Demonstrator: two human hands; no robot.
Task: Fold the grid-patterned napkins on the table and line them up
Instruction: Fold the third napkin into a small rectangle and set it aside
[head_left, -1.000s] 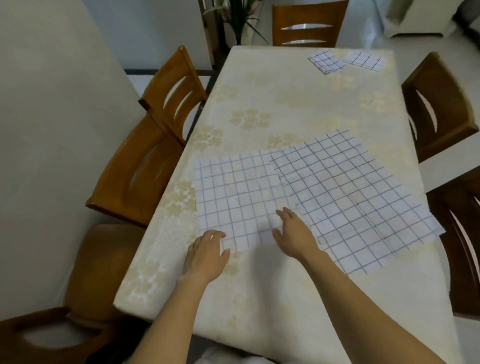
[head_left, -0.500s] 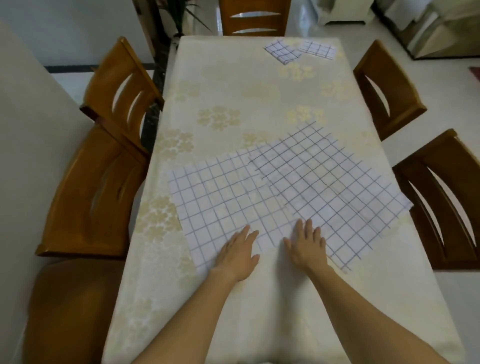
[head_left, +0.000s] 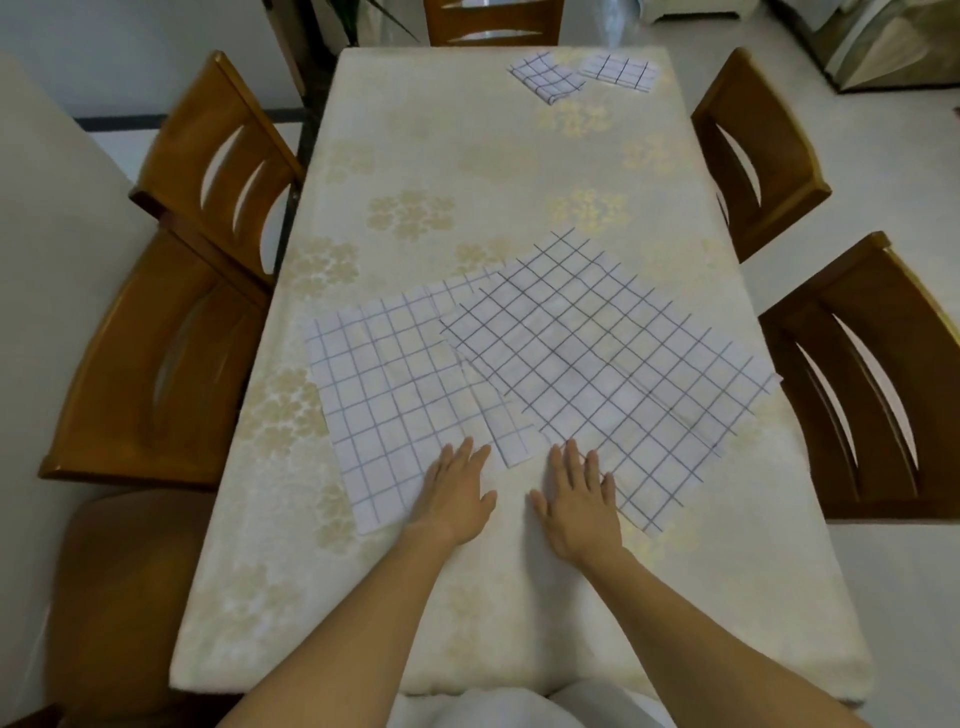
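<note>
Table under cream floral cloth, wooden chairs around; hands flat, fingers spread, holding nothing.

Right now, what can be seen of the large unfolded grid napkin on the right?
The large unfolded white napkin with dark grid lines lies flat and rotated diagonally on the cream floral tablecloth. It looks like thin cloth with faint creases. Its left side overlaps a similar paler-lined unfolded napkin. The right hand rests flat with fingertips on its near edge; its right corner reaches the table's edge.
</note>
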